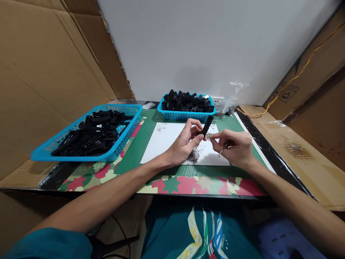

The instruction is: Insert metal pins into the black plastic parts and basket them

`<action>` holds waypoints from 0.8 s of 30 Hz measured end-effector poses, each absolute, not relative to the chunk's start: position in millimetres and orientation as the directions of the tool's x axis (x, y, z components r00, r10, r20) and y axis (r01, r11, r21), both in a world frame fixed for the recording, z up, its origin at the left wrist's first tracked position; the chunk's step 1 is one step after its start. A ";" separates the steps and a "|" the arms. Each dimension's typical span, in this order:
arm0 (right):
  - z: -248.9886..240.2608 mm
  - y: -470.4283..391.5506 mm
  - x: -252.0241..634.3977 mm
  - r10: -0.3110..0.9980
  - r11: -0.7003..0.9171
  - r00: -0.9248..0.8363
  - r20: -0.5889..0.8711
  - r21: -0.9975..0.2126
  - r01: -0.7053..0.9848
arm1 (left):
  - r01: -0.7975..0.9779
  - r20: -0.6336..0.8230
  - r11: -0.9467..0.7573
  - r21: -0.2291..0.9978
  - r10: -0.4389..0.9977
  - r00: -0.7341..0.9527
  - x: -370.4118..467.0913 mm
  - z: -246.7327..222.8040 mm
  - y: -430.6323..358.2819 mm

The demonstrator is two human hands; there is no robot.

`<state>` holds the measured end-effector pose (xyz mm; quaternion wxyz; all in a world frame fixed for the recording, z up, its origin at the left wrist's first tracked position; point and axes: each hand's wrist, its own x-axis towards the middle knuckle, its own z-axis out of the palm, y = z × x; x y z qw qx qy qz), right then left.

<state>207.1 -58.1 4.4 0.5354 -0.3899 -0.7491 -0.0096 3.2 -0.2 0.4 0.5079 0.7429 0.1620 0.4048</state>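
My left hand (185,142) is closed around a narrow black plastic piece (207,126), held tilted upright over a white sheet (153,147). Just right of that piece is my right hand (234,145), its thumb and forefinger pinched together. Whatever sits at those fingertips is too small to make out. A thin metal tool (221,151) is tucked in the curled fingers of the same hand, its end pointing down and left. Beneath the hands, a dark pile of tiny metal parts (193,156) lies on the sheet, with smaller scatterings (161,127) towards its far left corner.
A blue basket (126,138) of long black plastic pieces stands at the left. Another blue basket (185,116), heaped with small black pieces, is at the back. Clear plastic bags (228,104) lie beside it. Cardboard walls (54,54) flank the table; a yellow cable (293,79) hangs at the right.
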 end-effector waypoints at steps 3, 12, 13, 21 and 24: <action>4.0 -57.7 205.4 0.528 0.690 -0.142 0.837 -0.327 0.646 | -0.160 0.435 -0.443 0.882 0.634 0.640 3.9 -0.1 -2.8; 5.2 -55.9 208.9 0.462 0.726 -0.246 0.852 -0.204 0.656 | -0.061 0.485 -0.593 0.803 0.590 0.646 3.2 -1.7 -1.1; 5.0 -55.8 209.2 0.459 0.732 -0.254 0.851 -0.201 0.651 | -0.065 0.485 -0.593 0.803 0.585 0.650 3.1 -1.8 -0.8; 2.3 -54.9 212.0 0.492 0.750 -0.297 0.818 -0.225 0.622 | -0.058 0.460 -0.580 0.812 0.576 0.676 1.4 -2.0 -1.3; 1.5 -53.4 213.4 0.537 0.763 -0.320 0.781 -0.288 0.579 | -0.051 0.449 -0.580 0.813 0.568 0.690 -0.1 -2.5 -0.8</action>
